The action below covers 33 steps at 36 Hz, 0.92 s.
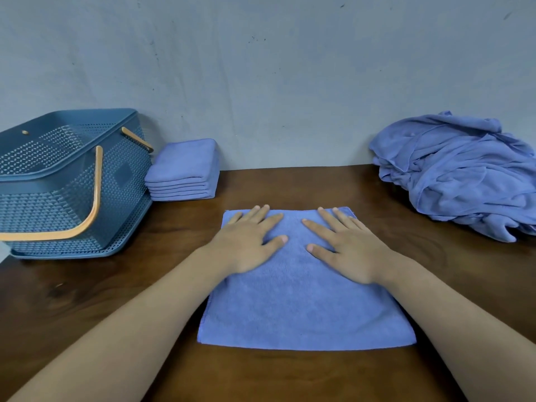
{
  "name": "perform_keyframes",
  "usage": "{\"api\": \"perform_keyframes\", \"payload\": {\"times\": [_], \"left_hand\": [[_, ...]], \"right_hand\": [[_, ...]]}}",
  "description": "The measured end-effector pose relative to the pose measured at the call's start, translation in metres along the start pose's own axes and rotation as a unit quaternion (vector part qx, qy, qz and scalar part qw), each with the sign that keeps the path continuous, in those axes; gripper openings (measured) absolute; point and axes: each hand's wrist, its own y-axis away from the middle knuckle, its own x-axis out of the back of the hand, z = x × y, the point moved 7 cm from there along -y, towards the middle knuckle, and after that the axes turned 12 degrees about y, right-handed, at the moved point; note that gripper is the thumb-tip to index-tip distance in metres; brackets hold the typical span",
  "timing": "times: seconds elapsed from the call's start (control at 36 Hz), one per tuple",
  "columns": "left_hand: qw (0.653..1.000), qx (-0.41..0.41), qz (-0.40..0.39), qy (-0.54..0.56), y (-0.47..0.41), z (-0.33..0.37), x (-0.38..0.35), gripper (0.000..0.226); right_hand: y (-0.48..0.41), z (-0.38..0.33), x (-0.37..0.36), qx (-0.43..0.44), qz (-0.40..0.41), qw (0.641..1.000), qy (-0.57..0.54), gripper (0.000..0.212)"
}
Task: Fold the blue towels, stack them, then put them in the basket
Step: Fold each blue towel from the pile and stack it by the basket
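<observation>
A dark brown wooden table [290, 187] with visible grain fills the lower part of the view, its far edge pushed against a plain grey-blue wall [275, 68] marked with a few small dark specks. Near the middle of the table, toward the near edge, a blue towel [304, 309] lies spread flat. The left hand [249, 242] and the right hand [345, 245] both press palm-down on the towel's far half, fingers straight and slightly spread, holding nothing; the thumbs point toward each other without touching.

At the far left corner stands a blue perforated plastic basket [121, 198] with two orange handles, one hanging down its near side. Just beside it, against the wall, sits a neat stack of folded towels [185, 169]. At the far right corner, running up to the right edge, lies a loose, crumpled pile of unfolded blue towels [464, 175], well apart from the stack.
</observation>
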Motion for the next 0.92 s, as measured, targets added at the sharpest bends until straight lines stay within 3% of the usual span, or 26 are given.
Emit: {"api": "perform_keyframes", "payload": {"times": [0.11, 0.19, 0.25, 0.36, 0.58, 0.75, 0.92], "left_hand": [[0.994, 0.070, 0.027, -0.077, 0.014, -0.023, 0.018, 0.071], [0.995, 0.066, 0.072, -0.021, 0.039, -0.015, 0.035, 0.064], [0.997, 0.028, 0.061, 0.024, 0.060, 0.009, 0.031, 0.063], [0.999, -0.043, -0.010, 0.006, 0.094, 0.040, -0.011, 0.074], [1.000, 0.026, -0.012, -0.001, 0.120, 0.006, -0.017, 0.082], [0.997, 0.057, 0.033, 0.031, 0.138, 0.003, -0.015, 0.088], [0.999, 0.020, -0.042, 0.004, 0.147, 0.000, -0.014, 0.082]], "right_hand": [[0.000, 0.001, -0.001, 0.000, -0.003, 1.000, -0.001, 0.073], [-0.001, 0.001, -0.001, 0.000, -0.004, 1.000, -0.006, 0.072], [-0.001, 0.001, -0.002, -0.002, -0.003, 1.000, -0.006, 0.072], [-0.001, 0.002, -0.002, -0.003, 0.000, 1.000, -0.006, 0.073], [0.000, 0.002, 0.001, 0.001, -0.004, 1.000, -0.001, 0.068], [0.002, 0.001, 0.002, 0.000, -0.011, 1.000, 0.002, 0.070], [0.003, 0.000, 0.003, 0.001, -0.014, 1.000, -0.005, 0.072]]}}
